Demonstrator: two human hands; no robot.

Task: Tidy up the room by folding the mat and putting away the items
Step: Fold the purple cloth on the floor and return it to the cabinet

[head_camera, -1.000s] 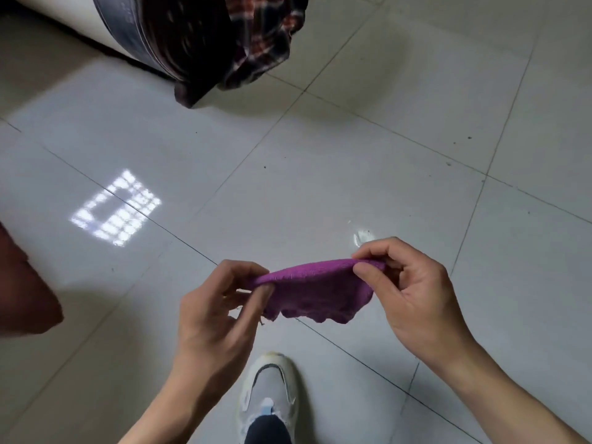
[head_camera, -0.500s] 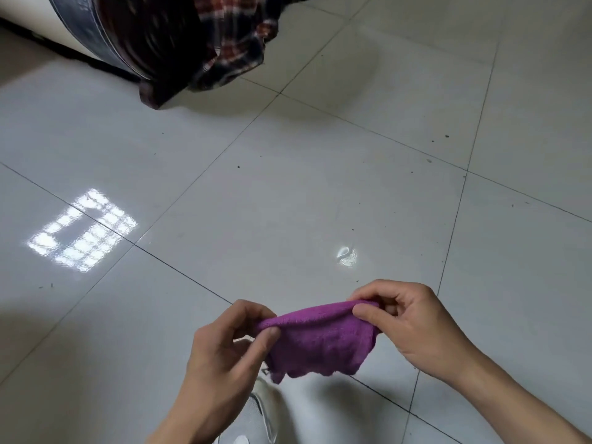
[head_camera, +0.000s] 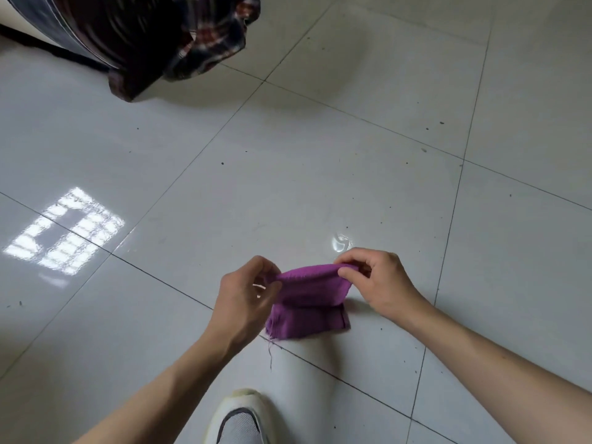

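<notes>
Desk: What are the hands doing?

Photographer: Both grasp one small purple cloth (head_camera: 309,299). The left hand (head_camera: 245,296) pinches its upper left corner with curled fingers. The right hand (head_camera: 379,280) pinches the upper right corner between thumb and forefinger. The top edge runs taut between them.

Desk: And where is the cloth?

Photographer: Low over the floor (head_camera: 288,174), between the two hands, in the lower middle of the view. It hangs from the top edge and bends at a crease, so the lower panel juts toward the camera. That panel looks to rest on the tile across a grout line, though I cannot say so for sure. A loose thread (head_camera: 271,355) trails from its lower left corner.

Desk: What surrounds it?

Photographer: Bare forearms reach in from the bottom corners. A white and grey shoe (head_camera: 238,418) stands on the floor below the cloth, between the arms. The tiles are pale grey, glossy and speckled. A bright window reflection (head_camera: 65,230) lies well to the left, and a small glare spot (head_camera: 341,243) sits just beyond the right hand. At top left, well apart from the hands, a plaid garment (head_camera: 209,36) hangs beside a dark, blurred round object (head_camera: 105,30) that I cannot identify.
</notes>
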